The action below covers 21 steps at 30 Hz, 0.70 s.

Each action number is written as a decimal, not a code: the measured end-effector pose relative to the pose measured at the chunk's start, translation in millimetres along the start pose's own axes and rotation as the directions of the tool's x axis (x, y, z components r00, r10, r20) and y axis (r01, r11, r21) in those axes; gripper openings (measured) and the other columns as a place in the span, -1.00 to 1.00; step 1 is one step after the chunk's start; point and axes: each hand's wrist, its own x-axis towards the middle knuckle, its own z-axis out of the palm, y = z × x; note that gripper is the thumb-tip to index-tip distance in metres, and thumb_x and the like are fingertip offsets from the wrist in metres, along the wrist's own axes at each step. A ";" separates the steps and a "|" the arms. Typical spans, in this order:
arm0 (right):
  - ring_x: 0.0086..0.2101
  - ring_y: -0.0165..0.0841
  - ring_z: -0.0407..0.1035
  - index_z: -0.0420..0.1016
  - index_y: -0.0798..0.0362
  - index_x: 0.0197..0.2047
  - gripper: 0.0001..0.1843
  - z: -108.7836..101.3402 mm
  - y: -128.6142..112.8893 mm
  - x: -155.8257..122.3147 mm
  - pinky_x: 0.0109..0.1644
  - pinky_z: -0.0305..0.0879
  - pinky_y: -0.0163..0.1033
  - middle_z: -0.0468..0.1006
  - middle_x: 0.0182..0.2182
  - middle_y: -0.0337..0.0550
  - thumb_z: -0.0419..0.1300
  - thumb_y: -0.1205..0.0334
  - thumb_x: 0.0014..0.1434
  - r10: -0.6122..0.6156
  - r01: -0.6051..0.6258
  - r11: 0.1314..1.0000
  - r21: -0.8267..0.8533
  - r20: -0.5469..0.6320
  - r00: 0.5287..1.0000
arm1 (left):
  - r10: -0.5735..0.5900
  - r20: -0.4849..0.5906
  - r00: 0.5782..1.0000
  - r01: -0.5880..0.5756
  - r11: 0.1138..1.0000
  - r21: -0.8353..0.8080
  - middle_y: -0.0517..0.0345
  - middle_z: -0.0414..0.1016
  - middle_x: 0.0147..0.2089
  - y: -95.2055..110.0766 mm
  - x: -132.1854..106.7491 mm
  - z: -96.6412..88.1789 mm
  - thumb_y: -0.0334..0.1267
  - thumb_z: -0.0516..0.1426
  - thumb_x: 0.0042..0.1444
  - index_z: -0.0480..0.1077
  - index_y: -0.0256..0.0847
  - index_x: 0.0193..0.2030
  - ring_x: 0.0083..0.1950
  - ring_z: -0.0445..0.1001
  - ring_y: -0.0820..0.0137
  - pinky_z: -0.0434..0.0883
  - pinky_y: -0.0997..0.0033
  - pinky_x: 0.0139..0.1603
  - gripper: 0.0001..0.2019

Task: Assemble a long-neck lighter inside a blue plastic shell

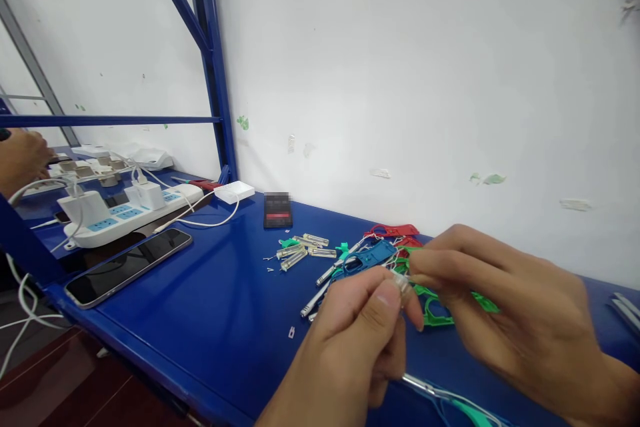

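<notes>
Between the thumb and fingers of my left hand is a small clear plastic tube, mostly covered by the fingers. My right hand is closed in a pinch right at the tube's upper end; whatever its fingertips grip is hidden. Beyond the hands lie several clear tubes, green bits and thin silver rods. Blue plastic frames, red ones and green ones are heaped behind and beneath my fingers. Below my left hand, another silver rod rests beside a blue-green piece.
A phone lies at the table's left edge, near a white power strip with cables. A white box and a dark card sit toward the wall. Another person's hand shows far left, past the blue rack post.
</notes>
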 end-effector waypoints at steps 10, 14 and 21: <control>-0.43 -0.47 0.60 0.59 -0.13 0.16 -0.68 10.0 -8.2 8.6 -0.39 0.45 -0.32 0.72 -0.20 -0.35 0.16 0.51 0.85 -0.084 0.080 0.995 -0.052 -0.078 0.993 | -0.074 -0.028 0.997 0.075 0.997 0.031 0.50 0.02 -0.42 10.5 -4.3 5.1 0.13 0.17 0.87 0.38 -0.05 -0.09 -0.44 -0.34 0.46 -0.32 0.36 -0.46 -0.56; -0.40 -0.33 0.68 0.68 -0.17 0.18 -0.61 11.9 -13.8 -1.0 -0.30 0.60 -0.19 0.82 -0.17 -0.29 0.26 0.60 0.75 -0.067 0.050 0.991 -0.124 -0.133 0.989 | -0.097 -0.032 0.995 0.099 0.993 0.060 0.51 0.02 -0.44 9.0 -4.7 3.8 0.18 0.18 0.87 0.35 -0.04 -0.10 -0.45 -0.36 0.47 -0.36 0.31 -0.44 -0.53; -0.22 -0.17 0.86 0.84 -0.25 0.35 -0.42 12.5 -11.2 -21.4 -0.03 0.85 -0.09 0.93 -0.06 -0.26 0.39 0.65 0.61 -0.020 0.012 0.999 -0.050 -0.161 0.987 | -0.115 -0.080 0.990 0.124 0.986 0.115 0.44 0.02 -0.42 5.3 -2.7 6.0 0.32 0.25 0.76 0.36 -0.02 -0.14 -0.40 -0.21 0.41 -0.29 0.36 -0.43 -0.47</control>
